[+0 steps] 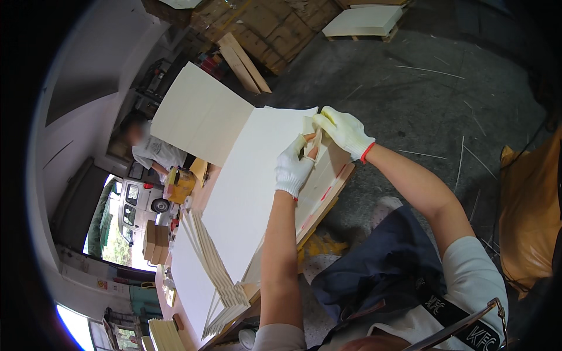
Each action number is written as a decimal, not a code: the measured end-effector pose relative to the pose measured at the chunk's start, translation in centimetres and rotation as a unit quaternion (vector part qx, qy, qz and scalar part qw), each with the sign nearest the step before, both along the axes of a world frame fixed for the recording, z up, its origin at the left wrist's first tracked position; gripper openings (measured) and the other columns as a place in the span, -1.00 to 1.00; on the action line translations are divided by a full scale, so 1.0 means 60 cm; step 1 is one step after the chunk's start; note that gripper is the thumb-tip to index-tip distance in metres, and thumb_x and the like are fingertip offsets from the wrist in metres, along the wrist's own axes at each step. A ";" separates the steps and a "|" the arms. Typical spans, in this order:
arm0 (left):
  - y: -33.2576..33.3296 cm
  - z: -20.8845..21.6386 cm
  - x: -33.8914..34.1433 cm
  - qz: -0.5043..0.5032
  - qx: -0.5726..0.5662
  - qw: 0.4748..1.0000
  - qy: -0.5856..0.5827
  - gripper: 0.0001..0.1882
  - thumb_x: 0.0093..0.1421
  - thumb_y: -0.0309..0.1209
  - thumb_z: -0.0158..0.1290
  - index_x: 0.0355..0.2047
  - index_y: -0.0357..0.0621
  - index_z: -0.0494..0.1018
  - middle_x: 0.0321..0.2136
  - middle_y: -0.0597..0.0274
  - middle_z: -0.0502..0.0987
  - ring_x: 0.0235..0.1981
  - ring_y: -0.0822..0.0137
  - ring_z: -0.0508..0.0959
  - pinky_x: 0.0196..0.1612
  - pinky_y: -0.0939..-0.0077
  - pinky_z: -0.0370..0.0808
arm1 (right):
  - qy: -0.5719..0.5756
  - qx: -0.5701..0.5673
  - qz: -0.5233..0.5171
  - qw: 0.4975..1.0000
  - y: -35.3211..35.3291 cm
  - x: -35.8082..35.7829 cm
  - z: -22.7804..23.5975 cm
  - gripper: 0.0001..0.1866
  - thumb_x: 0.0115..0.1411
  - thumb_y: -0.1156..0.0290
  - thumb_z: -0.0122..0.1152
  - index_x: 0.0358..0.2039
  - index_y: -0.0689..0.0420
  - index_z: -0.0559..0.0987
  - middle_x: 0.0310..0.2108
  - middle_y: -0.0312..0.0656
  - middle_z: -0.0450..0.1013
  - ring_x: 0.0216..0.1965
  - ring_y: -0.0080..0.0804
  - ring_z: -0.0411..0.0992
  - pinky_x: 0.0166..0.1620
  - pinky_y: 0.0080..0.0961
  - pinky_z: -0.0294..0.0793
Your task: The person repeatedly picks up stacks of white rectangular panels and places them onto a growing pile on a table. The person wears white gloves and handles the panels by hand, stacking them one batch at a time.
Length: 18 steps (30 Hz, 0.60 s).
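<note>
In the head view, the left hand (294, 167), in a white glove with bare fingertips, pinches the right edge of the pale sheets (257, 158) between thumb and finger. The right hand (344, 130), gloved with a red cuff band, is just beside it at the far right corner of the sheets, fingers bent; I cannot tell whether its grip is pressed together. The sheets lie stacked on the bench (212, 177), left of and in front of the person. Farther left, a cream panel (202, 111) stands tilted up; at the near end, layered strips (218, 269) fan out. A co-worker (161, 153) is at the far left, near a yellow container (180, 185). A yellow-orange bag (530, 210) stands at the right.
</note>
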<state>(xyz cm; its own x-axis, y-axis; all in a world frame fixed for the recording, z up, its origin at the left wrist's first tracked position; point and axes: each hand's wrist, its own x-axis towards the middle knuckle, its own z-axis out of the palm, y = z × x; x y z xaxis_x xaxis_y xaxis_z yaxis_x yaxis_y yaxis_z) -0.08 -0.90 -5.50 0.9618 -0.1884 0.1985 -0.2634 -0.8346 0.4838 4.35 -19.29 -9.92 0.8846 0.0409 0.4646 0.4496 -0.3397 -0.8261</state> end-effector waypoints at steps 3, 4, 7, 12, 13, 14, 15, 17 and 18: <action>-0.009 0.001 -0.014 -0.029 0.072 0.994 -0.077 -0.46 0.17 -0.33 0.18 0.19 0.25 0.47 -0.04 -0.01 0.62 -0.06 -0.03 0.63 0.02 0.21 0.56 | -0.004 -0.036 -0.013 0.999 -0.025 -0.005 0.021 -0.55 0.41 -0.06 -0.05 -0.23 0.13 0.49 -0.38 0.02 0.56 -0.29 0.08 0.54 -0.21 -0.07 0.45; -0.008 0.000 -0.021 -0.040 0.098 0.988 -0.114 -0.44 0.16 -0.34 0.16 0.21 0.26 0.45 -0.02 0.00 0.61 -0.05 -0.04 0.62 0.02 0.18 0.56 | -0.003 -0.057 -0.021 0.998 -0.033 -0.006 0.028 -0.54 0.40 -0.06 -0.03 -0.23 0.13 0.50 -0.38 0.03 0.57 -0.29 0.08 0.54 -0.21 -0.06 0.46; 0.007 -0.010 -0.022 -0.002 0.056 0.989 -0.136 -0.40 0.14 -0.33 0.15 0.23 0.29 0.42 0.04 0.03 0.58 -0.02 -0.07 0.61 0.04 0.12 0.56 | -0.010 -0.084 -0.093 0.992 -0.055 0.007 0.025 -0.51 0.34 -0.10 0.03 -0.22 0.15 0.54 -0.38 0.04 0.58 -0.29 0.08 0.56 -0.20 -0.07 0.49; 0.005 -0.012 -0.029 0.047 0.125 0.987 -0.085 -0.49 0.20 -0.27 0.13 0.20 0.22 0.47 0.02 0.05 0.60 -0.03 -0.07 0.62 0.05 0.13 0.55 | 0.026 -0.245 0.033 0.969 -0.060 0.002 0.017 -0.40 0.16 -0.28 0.06 -0.34 0.06 0.65 -0.33 0.00 0.61 -0.26 0.00 0.59 -0.15 -0.12 0.54; 0.004 -0.020 -0.029 0.033 0.145 0.982 -0.115 -0.51 0.21 -0.27 0.13 0.18 0.19 0.49 0.01 0.04 0.60 -0.05 -0.07 0.62 0.04 0.13 0.55 | -0.020 -0.246 0.000 0.969 -0.058 0.017 -0.002 -0.44 0.17 -0.25 0.07 -0.36 0.04 0.66 -0.37 -0.03 0.60 -0.28 -0.02 0.59 -0.17 -0.14 0.54; 0.007 -0.019 -0.032 0.031 0.167 0.975 -0.143 -0.53 0.22 -0.26 0.13 0.16 0.16 0.50 0.00 0.04 0.61 -0.06 -0.07 0.63 0.04 0.12 0.55 | -0.033 -0.256 -0.001 0.966 -0.049 0.017 0.003 -0.47 0.17 -0.22 0.09 -0.38 0.04 0.66 -0.38 -0.04 0.60 -0.29 -0.02 0.58 -0.18 -0.15 0.54; 0.006 -0.017 -0.028 0.036 0.157 0.978 -0.131 -0.55 0.22 -0.25 0.13 0.15 0.13 0.51 0.00 0.04 0.60 -0.06 -0.06 0.62 0.04 0.13 0.55 | -0.045 -0.266 -0.002 0.963 -0.048 0.017 0.005 -0.49 0.16 -0.19 0.10 -0.41 0.03 0.66 -0.40 -0.06 0.60 -0.30 -0.03 0.58 -0.18 -0.15 0.54; 0.008 -0.012 -0.026 0.047 0.140 0.983 -0.106 -0.57 0.23 -0.23 0.12 0.11 0.08 0.53 0.02 0.04 0.60 -0.05 -0.05 0.62 0.04 0.15 0.55 | -0.062 -0.269 0.012 0.961 -0.055 0.016 0.006 -0.51 0.17 -0.18 0.09 -0.40 0.02 0.65 -0.41 -0.06 0.59 -0.31 -0.03 0.58 -0.20 -0.13 0.54; 0.005 -0.011 -0.022 0.049 0.135 0.986 -0.089 -0.58 0.23 -0.22 0.12 0.11 0.07 0.54 0.02 0.03 0.59 -0.03 -0.04 0.61 0.05 0.15 0.55 | -0.070 -0.270 0.021 0.960 -0.054 0.015 0.005 -0.52 0.18 -0.17 0.09 -0.39 0.01 0.64 -0.41 -0.07 0.59 -0.32 -0.02 0.58 -0.21 -0.12 0.54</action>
<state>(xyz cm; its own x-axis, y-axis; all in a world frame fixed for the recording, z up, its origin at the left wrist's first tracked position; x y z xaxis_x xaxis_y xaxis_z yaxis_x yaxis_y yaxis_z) -1.41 -0.62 -6.15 0.9325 -0.1655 0.3209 -0.2356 -0.9524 0.1935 5.24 -22.56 -9.61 0.8075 0.3430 0.4799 0.5658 -0.6805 -0.4656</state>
